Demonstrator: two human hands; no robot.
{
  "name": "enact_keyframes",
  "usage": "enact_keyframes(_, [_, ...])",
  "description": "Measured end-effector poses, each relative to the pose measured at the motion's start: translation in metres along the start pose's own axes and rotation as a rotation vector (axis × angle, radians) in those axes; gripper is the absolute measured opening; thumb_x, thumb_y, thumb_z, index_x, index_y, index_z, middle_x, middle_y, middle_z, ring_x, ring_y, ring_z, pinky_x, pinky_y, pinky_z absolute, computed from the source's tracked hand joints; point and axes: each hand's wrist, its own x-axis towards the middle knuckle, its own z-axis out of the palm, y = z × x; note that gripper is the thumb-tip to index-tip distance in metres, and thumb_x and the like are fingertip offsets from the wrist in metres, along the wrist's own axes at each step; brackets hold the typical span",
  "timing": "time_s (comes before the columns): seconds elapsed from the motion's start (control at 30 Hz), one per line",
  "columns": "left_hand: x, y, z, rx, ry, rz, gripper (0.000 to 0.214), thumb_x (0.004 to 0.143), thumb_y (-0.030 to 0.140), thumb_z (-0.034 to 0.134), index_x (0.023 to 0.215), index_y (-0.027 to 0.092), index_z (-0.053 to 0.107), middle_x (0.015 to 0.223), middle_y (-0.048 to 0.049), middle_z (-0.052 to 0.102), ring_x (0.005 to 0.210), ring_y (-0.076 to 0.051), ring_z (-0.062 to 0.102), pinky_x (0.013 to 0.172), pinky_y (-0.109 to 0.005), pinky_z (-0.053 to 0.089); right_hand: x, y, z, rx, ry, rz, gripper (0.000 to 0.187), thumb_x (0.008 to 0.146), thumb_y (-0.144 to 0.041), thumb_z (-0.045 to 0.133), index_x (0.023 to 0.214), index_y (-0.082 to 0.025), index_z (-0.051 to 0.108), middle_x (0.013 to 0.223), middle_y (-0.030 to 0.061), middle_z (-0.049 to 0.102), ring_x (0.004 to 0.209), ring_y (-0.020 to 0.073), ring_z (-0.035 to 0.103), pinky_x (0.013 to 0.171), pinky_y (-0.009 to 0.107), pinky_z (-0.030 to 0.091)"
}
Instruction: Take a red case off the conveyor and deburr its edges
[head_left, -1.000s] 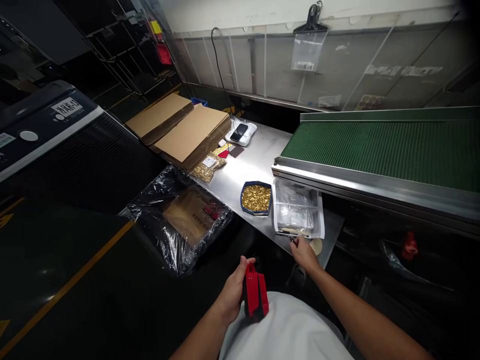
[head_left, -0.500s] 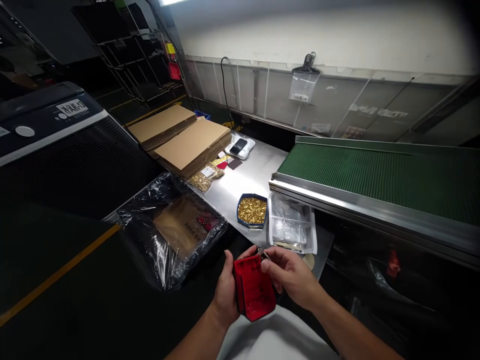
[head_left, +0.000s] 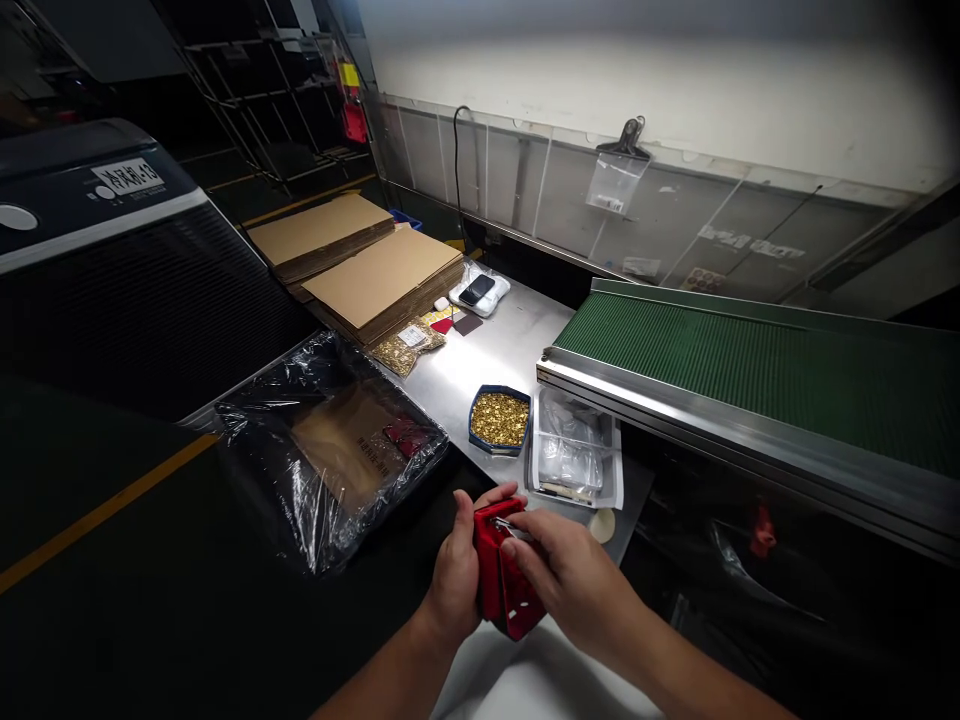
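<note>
Near the bottom centre, my left hand (head_left: 454, 580) is wrapped around a red plastic case (head_left: 490, 582) from its left side, the thumb pointing up. The case is tilted, with its hollow inside facing me. My right hand (head_left: 577, 565) covers the right part of the case. Between its thumb and index finger is a slim shiny metal piece (head_left: 516, 530), its tip at the upper inside of the case; its exact kind is unclear. Beyond my hands, a blue tray (head_left: 472, 445) filled with small gold-coloured metal parts (head_left: 500, 418) stands on the metal table (head_left: 491, 352).
A white bin (head_left: 616, 490) with plastic bags sits beside the tray, below a green conveyor (head_left: 690, 360). At left lies a plastic-lined box (head_left: 262, 400). Stacked cardboard (head_left: 386, 275), a bag of gold-coloured parts (head_left: 405, 350) and a phone (head_left: 477, 290) lie farther back.
My right hand has moved left and inward over the red case, bringing the metal piece inside its upper part. The case has turned slightly in my left hand. The view has shifted a little.
</note>
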Motion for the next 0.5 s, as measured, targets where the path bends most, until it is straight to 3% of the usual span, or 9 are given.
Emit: enact_keyframes(0.5, [0.0004,-0.0058,-0.0025,0.144,-0.041,0.031,0.074,0.093,0.072,0.029,0.13,0.016,0.059,0.132,-0.0162,0.061,0.125,-0.034,0.054,0.113,-0.048,0.036,-0.0013,0.0036,0.0028,0.078,-0.004,0.036,0.021,0.094,-0.033,0.049,0.087,-0.025,0.067,0.079,-0.0011,0.069,0.07,0.0156,0.059,0.064,0.032,0.041])
